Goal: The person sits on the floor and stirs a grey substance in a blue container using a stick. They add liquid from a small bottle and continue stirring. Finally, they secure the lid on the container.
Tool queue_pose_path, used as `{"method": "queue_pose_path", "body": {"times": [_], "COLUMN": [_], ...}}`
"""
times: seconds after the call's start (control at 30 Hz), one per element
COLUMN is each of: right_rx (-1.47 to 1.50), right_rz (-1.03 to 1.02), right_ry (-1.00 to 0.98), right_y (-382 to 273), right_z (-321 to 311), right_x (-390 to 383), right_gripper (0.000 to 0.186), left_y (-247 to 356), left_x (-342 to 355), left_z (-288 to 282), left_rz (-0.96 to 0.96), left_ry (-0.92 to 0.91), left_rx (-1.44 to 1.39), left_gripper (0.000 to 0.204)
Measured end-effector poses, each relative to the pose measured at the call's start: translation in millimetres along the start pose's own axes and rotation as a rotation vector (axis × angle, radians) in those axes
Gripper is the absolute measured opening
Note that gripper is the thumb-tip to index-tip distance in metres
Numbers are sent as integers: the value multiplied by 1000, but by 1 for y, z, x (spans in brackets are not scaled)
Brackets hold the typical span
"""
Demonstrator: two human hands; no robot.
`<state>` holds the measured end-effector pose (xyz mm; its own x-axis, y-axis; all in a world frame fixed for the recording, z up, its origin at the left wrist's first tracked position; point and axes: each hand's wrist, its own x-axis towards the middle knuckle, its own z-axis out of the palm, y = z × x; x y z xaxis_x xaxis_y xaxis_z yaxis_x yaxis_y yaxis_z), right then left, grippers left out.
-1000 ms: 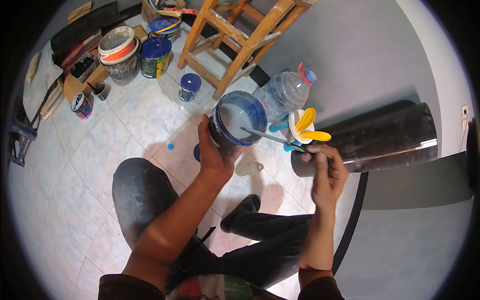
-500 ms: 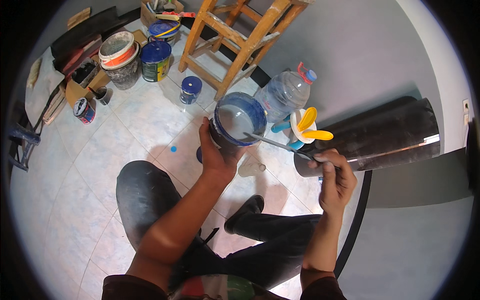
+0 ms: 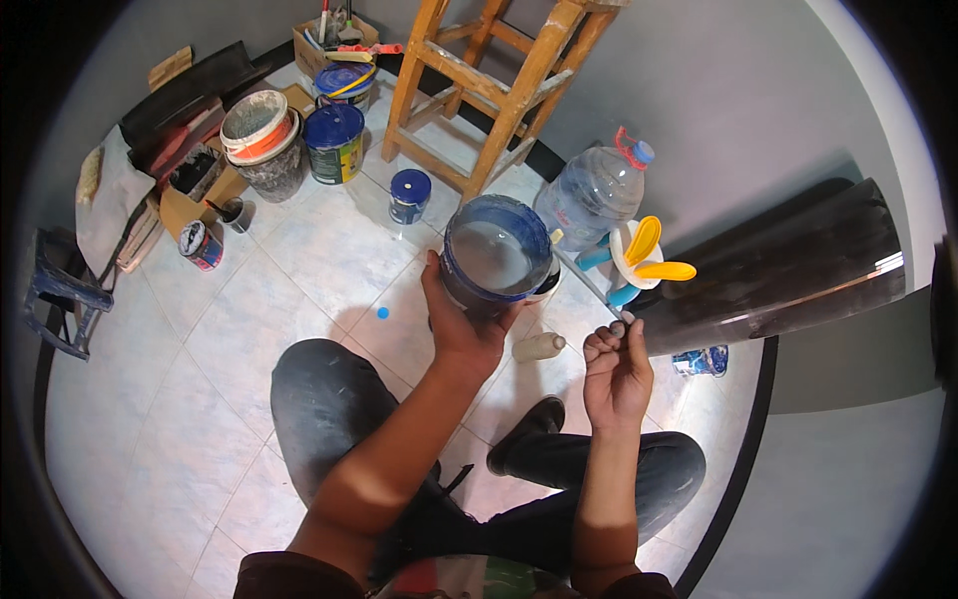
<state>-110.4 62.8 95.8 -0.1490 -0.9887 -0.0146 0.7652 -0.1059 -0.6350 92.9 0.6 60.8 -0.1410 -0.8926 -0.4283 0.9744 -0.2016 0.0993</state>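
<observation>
My left hand [image 3: 467, 339] is wrapped round the lower side of a blue-rimmed paint bucket [image 3: 457, 275], fingers beneath it and thumb up its left side. Tilted slightly towards me, the bucket has pale greyish liquid [image 3: 489, 262] inside. In a pinch, my right hand [image 3: 617, 374] grips the near end of a thin grey stick [image 3: 591, 281]. The stick slants up towards the bucket's right rim; its far tip is hard to make out, but it no longer lies across the liquid. A small pale bottle [image 3: 539, 346] lies on the floor between my hands.
Beyond the bucket stand a large clear water jug [image 3: 594, 195], a white tub with yellow handles [image 3: 639, 250] and a wooden stool [image 3: 489, 100]. A small blue can [image 3: 410, 196] and stacked buckets [image 3: 264, 150] are farther left. A black roll [image 3: 788, 265] lies along the right wall.
The stick has come out of the liquid to the bucket's right side. My right hand has moved left and turned palm up. The view has shifted, revealing a can at the right.
</observation>
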Motion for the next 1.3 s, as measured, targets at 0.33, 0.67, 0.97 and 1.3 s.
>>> {"method": "queue_pose_path", "body": {"times": [0.33,0.67,0.97,1.3], "right_rx": [-177,-112,-375,-552], "right_rz": [-21,-6,-163,-321], "right_ry": [47,86,117,110], "right_y": [12,16,16,-30], "right_z": [5,2,5,5], "right_x": [6,4,-1,-18], "right_gripper": [28,27,25,21], "left_y": [6,1,0,8], "left_x": [-5,0,2,3], "left_z": [6,2,-2,1], "left_rz": [17,28,33,16], "left_ry": [12,25,33,64], "left_rx": [17,62,34,-83], "left_gripper": [79,79,82,84]}}
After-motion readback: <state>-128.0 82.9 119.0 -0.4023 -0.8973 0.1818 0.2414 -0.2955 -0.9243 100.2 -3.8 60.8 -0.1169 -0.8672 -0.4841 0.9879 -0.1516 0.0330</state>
